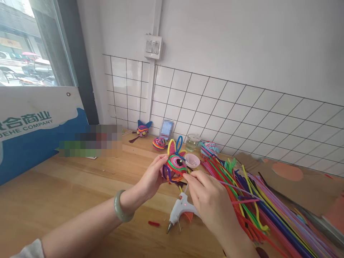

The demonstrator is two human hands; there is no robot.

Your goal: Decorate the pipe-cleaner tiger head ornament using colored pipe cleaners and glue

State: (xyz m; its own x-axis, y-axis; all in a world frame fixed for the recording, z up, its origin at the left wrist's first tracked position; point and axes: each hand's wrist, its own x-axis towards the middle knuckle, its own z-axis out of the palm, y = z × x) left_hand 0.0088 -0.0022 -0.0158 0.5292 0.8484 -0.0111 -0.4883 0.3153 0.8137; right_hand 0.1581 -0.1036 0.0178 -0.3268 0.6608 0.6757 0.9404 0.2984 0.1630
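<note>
**Pipe-cleaner critter on the bench, both hands on it**

Far left there's a blue and white sign (32, 136) leaning by the window. Further along the wooden table (67, 186), against the tiles, sit a finished cat-eared figure (142, 129) and a striped ball (159, 143).

The left hand (152, 177), jade bangle (119, 208) on the wrist, has its fingers closed on the side of a multicoloured pipe-cleaner figure (176, 165), holding it up just above the table. A little pink bowl (192, 161) is right behind it.

A white glue gun (179, 209) lies under the hands. The right hand (209, 200) has its fingertips pressed together at the figure's lower edge, pinching a lilac pipe cleaner (239, 188). To the right is a big heap of pipe cleaners (268, 218).
</note>
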